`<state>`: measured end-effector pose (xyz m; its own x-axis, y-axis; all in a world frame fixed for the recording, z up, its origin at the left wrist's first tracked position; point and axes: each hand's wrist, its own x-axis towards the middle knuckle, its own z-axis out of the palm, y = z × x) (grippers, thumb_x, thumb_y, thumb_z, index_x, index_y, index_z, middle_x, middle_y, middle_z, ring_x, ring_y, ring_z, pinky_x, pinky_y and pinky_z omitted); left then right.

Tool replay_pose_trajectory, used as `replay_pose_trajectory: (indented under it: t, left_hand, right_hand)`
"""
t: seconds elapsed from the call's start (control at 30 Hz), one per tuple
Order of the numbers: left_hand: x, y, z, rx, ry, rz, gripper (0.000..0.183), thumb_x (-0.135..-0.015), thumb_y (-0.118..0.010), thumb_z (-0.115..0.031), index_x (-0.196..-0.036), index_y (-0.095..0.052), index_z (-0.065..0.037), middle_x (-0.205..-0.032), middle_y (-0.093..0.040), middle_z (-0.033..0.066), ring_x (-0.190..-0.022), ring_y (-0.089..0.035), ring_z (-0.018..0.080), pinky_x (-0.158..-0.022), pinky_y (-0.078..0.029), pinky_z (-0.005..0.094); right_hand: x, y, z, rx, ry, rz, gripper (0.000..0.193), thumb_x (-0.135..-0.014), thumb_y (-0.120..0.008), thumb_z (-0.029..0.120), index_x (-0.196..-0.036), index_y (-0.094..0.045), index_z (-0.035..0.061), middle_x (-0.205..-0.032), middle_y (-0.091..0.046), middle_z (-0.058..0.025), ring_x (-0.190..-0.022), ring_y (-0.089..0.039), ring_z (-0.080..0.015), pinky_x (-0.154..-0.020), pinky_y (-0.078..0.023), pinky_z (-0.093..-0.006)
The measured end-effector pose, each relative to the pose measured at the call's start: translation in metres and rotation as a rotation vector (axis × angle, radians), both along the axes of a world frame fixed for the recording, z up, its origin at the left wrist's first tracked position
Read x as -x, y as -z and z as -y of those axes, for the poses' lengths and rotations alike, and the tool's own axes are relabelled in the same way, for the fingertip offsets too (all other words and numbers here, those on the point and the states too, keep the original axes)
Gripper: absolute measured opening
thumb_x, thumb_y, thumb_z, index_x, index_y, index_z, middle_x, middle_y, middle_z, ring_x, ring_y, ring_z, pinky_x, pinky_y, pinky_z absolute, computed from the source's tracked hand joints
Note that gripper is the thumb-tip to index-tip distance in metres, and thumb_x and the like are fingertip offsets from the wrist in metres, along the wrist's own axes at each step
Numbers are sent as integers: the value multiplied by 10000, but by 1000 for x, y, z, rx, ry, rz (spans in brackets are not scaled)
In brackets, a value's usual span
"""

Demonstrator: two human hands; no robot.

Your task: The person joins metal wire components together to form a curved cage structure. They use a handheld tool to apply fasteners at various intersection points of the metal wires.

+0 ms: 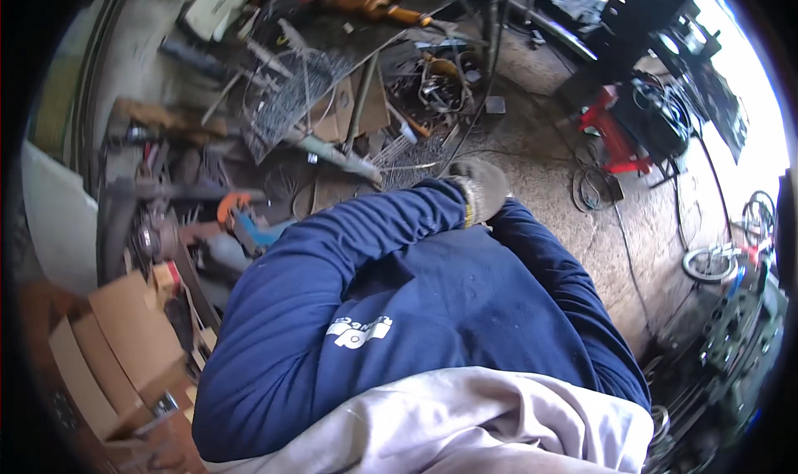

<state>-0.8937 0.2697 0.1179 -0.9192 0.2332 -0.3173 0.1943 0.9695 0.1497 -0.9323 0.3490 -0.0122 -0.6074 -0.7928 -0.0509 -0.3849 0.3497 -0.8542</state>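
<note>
Glove [487, 181] at two o'clock looks soft, light; best held by its cuff [473, 203]. Left hand [480, 187] inside: grip can't be told.

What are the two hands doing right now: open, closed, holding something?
Left hand: gloved; whether it is open, closed or holding anything cannot be told.
Right hand: hidden from view, so its state cannot be told.

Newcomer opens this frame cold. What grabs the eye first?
The navy top filling the middle, with the gloved left hand at its upper edge and pale cloth below. Then the bright red equipment at upper right. The open cardboard box stands out at lower left.
</note>
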Motion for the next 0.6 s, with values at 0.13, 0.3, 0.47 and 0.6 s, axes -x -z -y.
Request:
replay_pose_trajectory:
  t: [0.13, 0.3, 0.47, 0.6]
  left_hand:
    - [12, -13, 9, -160, -134, 50, 436, -864, -729, -462, -1129, -718, -116, -1012, -737, 161, -898, -729, 344, -793, -575, 470]
    - [-11, -45, 69, -478, -293, 62, 424, -873, -726, -453, -1122, -716, -110, -963, -738, 150, -903, -730, 340, -799, -576, 464]
    - [-51, -70, 168, -632, -375, -73, 430, -896, -746, -393, -1182, -699, -75, -897, -752, 157, -805, -745, 228, -712, -584, 394]
    - [-88, -81, 236, -791, -618, -229, 333, -919, -706, -329, -1130, -703, -71, -910, -737, 136, -869, -741, 293, -751, -567, 390]
  right_hand:
    - [1, -7, 14, -48, -43, 165, 433, -891, -658, 384, -1263, -690, 165, -1205, -701, -111, -1145, -649, -304, -976, -521, -382]
    - [6, -14, 54, -97, -88, 262, 406, -926, -644, 379, -1247, -700, 139, -1154, -717, -121, -1101, -669, -297, -950, -526, -382]
    - [42, -44, 114, -104, -101, 243, 386, -960, -630, 375, -1231, -710, 112, -1103, -734, -131, -1057, -689, -289, -924, -532, -382]
    - [79, -160, 210, -146, -43, 53, 406, -992, -603, 396, -1226, -706, 82, -1066, -739, -153, -1026, -699, -292, -906, -531, -391]
